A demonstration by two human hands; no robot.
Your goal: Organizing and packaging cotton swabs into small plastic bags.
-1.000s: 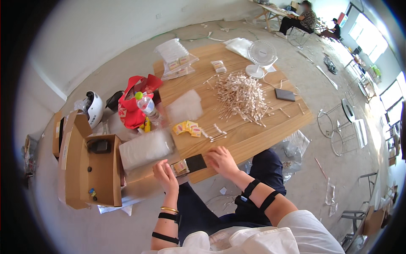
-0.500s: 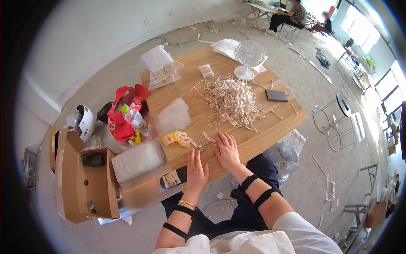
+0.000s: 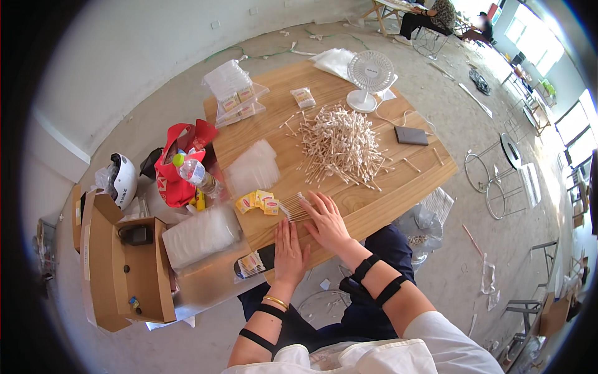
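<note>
Cotton swabs (image 3: 291, 209) beside right fingers (image 3: 319, 204), beyond left fingers (image 3: 287, 233); left outstretched, empty; right's hold unclear.

Matt wood, card and fibre, with shiny plastic around.
Light-brown wood-grain tabletop (image 3: 364, 204): smooth, low sheen. Loose heap of pale thin-stemmed swabs (image 3: 341, 148): matt stems, white cottony tips. Yellow-and-white flat packets (image 3: 256, 201): paper-like; exact stock unclear. Translucent thin sheets (image 3: 252, 168): smooth plastic film. Thick whitish film stack (image 3: 202, 237): plastic, soft gloss. Clear bottle with yellow-green cap (image 3: 200, 177): glossy plastic. White round-caged fan (image 3: 371, 70): smooth plastic. Dark-grey flat rectangular block (image 3: 411, 135): matt, smooth. Brown open box (image 3: 98, 255): matt cardboard. White rounded helmet (image 3: 126, 181): glossy hard shell. Gold-coloured bangle (image 3: 276, 302): polished, metallic. Black arm straps (image 3: 390, 290): matt fabric. Grey floor (image 3: 436, 262): rough, concrete-like.
</note>
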